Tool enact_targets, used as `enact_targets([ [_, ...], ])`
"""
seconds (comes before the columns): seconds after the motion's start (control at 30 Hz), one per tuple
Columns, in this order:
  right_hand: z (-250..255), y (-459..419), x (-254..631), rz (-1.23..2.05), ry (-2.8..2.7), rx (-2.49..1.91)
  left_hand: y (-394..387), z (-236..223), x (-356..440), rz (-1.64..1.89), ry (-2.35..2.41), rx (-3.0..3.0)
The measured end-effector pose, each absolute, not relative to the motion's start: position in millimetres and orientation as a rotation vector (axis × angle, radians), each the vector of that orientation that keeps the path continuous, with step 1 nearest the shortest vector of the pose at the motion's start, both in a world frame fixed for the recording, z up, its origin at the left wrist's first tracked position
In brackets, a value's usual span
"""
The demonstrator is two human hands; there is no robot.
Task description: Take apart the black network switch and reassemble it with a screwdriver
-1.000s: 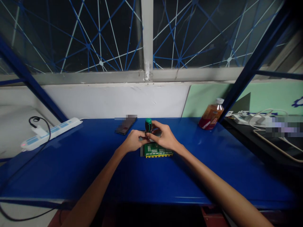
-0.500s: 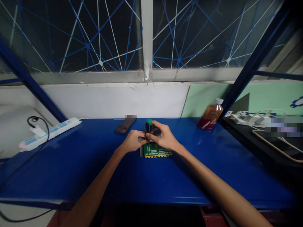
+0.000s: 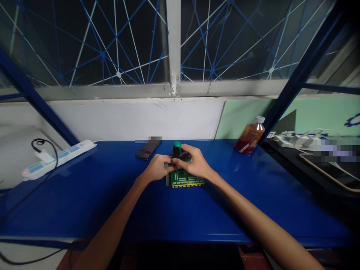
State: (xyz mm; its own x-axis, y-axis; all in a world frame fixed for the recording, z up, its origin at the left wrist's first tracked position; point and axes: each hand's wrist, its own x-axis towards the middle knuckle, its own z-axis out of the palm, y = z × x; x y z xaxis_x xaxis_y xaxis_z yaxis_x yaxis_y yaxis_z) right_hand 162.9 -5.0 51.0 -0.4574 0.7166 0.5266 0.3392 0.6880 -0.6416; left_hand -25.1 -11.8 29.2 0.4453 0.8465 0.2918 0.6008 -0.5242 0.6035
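A green circuit board (image 3: 185, 179) lies flat on the blue table (image 3: 112, 195), near its middle. Over the board's far edge stands a screwdriver with a green and black handle (image 3: 176, 149), held upright. My right hand (image 3: 195, 162) is closed round the handle's lower part. Pressed against it from the left, my left hand (image 3: 156, 168) has its fingers pinched at the screwdriver's shaft, just above the board. The tip and whatever it touches are hidden behind my fingers.
A dark phone (image 3: 147, 149) lies at the table's back, left of my hands. At the left edge sits a white power strip (image 3: 56, 159) with a black cable. An orange drink bottle (image 3: 250, 135) stands at the back right. Beside the table, a dark bench carries white adapters (image 3: 292, 140).
Both hands and the screwdriver stay in the same spot over the board. The view has shifted very slightly.
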Motion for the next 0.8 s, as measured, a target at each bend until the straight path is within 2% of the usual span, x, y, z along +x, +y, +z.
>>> enact_targets([
  [0.23, 46.7, -1.0, 164.1, 0.691, -2.055, -0.732, -11.3, 27.2, -26.9, 0.809, 1.196, 2.29],
  [0.8, 50.9, -4.5, 161.4, 0.448, -2.067, -0.848, -11.8, 27.7, -25.6, 0.861, 1.248, 2.274],
])
